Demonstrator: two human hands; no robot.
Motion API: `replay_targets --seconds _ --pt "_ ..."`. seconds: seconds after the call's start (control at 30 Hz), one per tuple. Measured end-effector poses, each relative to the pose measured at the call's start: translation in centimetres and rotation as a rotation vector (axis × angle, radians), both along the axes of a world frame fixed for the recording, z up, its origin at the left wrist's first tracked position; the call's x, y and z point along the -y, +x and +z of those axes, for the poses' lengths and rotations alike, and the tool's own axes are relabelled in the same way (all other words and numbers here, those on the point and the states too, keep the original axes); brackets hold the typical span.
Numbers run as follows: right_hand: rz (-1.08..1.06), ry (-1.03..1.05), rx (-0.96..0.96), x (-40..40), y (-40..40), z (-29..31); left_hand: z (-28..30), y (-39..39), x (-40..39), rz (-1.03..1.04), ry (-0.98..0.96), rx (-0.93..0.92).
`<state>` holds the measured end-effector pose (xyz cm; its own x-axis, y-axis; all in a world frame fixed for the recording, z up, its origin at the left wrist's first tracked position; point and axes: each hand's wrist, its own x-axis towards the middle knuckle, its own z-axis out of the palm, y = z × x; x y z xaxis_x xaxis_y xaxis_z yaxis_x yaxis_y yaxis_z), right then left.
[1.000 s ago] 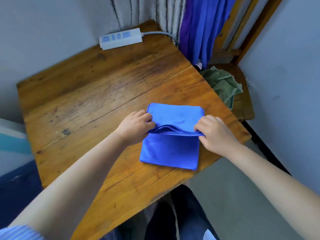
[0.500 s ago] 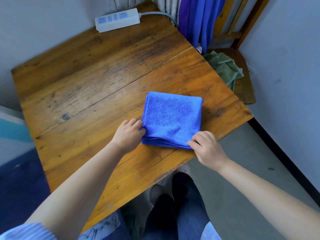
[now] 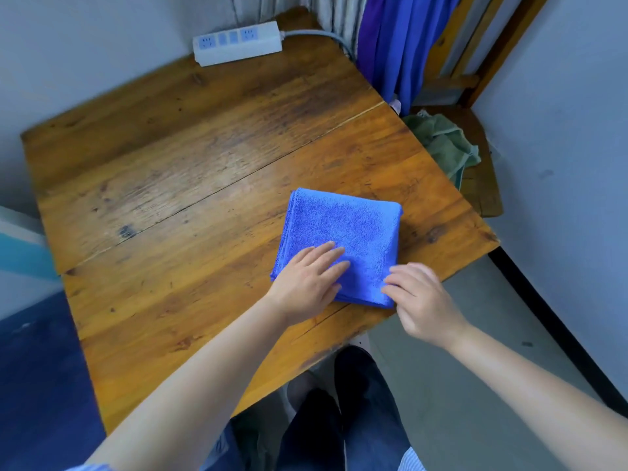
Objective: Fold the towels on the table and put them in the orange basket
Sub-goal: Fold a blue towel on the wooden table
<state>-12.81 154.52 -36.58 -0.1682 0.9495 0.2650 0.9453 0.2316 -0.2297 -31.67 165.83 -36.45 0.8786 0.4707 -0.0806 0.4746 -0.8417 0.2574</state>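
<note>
A blue towel (image 3: 350,229) lies folded into a small square near the right front corner of the wooden table (image 3: 190,171). My left hand (image 3: 307,283) lies flat on the towel's near left part, fingers spread and pressing down. My right hand (image 3: 419,299) rests at the towel's near right corner, fingers loosely apart and touching the cloth's edge. Neither hand grips the towel. No orange basket is in view.
A white power strip (image 3: 238,44) sits at the table's far edge with its cable running right. A crumpled green cloth (image 3: 445,144) lies on a wooden chair (image 3: 482,188) beyond the right edge. Blue and purple fabric (image 3: 397,45) hangs behind. My legs are below the table's front edge.
The upper half of the towel has been folded down towards me, making a smaller square. Both hands have let go of the edge and now lie flat on the cloth.
</note>
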Motion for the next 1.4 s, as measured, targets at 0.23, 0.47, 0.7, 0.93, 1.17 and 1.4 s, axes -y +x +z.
replay_targets --seconds 0.23,0.47,0.7,0.93,1.17,1.4 --pt "-0.189 -0.325 0.159 -7.0 -0.4 -0.4 -1.7 -0.5 2.6 0.12 -0.019 -0.38" --pt "-0.381 -0.648 0.112 -6.4 3.0 -2.8 -1.3 -0.9 3.0 0.144 -0.064 -0.421" --pt "-0.485 -0.458 -0.183 -7.0 4.3 -0.5 0.1 -0.1 0.5 0.268 -0.094 0.023" --pt "-0.392 -0.749 -0.112 -11.9 5.2 0.4 0.8 5.3 -8.2 0.457 -0.1 -0.204" --pt "-0.201 -0.982 -0.054 -15.4 5.4 1.2 1.0 7.4 -12.6 0.261 -0.183 -0.599" --pt "0.008 -1.036 -0.019 -17.9 2.3 3.5 3.7 3.0 -11.8 0.353 -0.391 -0.628"
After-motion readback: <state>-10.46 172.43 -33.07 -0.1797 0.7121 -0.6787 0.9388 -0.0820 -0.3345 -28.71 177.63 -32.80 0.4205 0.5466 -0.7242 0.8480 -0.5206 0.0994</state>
